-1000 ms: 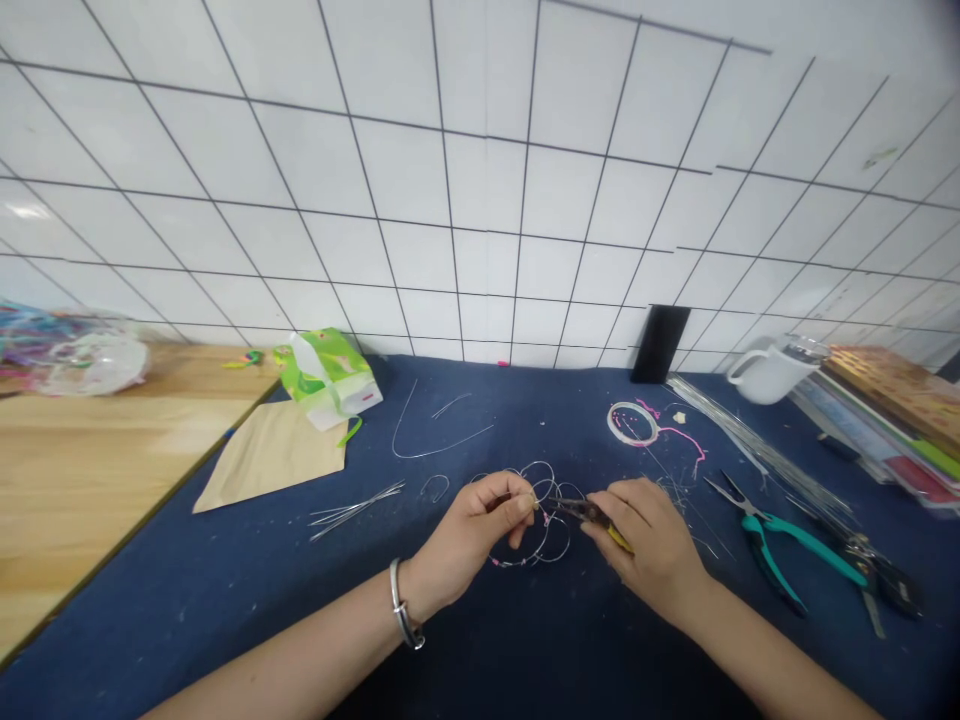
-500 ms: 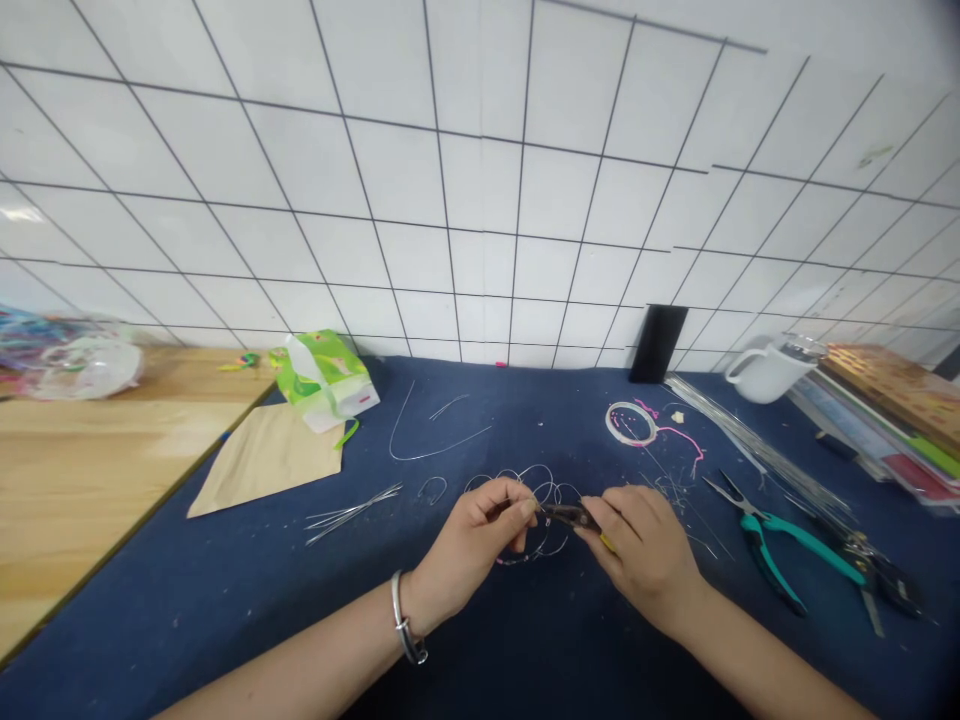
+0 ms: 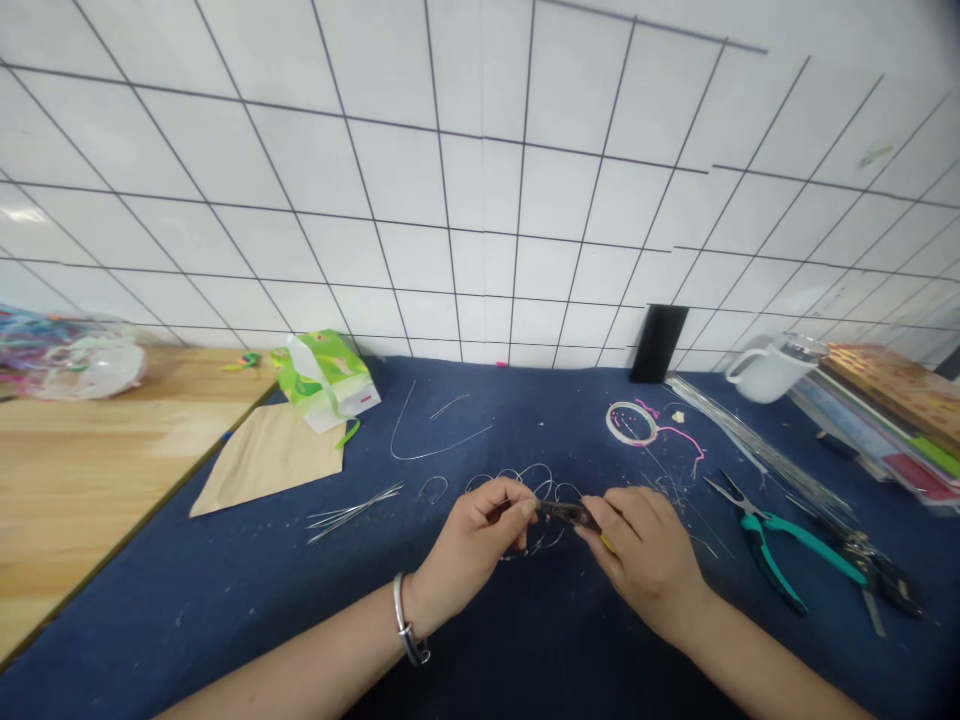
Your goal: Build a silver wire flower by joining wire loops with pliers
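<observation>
Here I have the left hand pinched on the looped wire piece, its thin loops showing between the two hands over the blue tabletop. My right hand is wrapped around yellow-handled pliers, nose right up at the left fingertips, though whether it bites wire I can't tell; teal-handled pliers lie off to the right.

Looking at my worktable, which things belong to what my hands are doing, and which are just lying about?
Belonging to the job:
looped wire piece, pinched by your left hand
yellow-handled pliers, in your right hand
probably the wire bundle

Apparently just lying about:
green packet
white mug
teal-handled pliers, though perhaps a spare tool
</observation>
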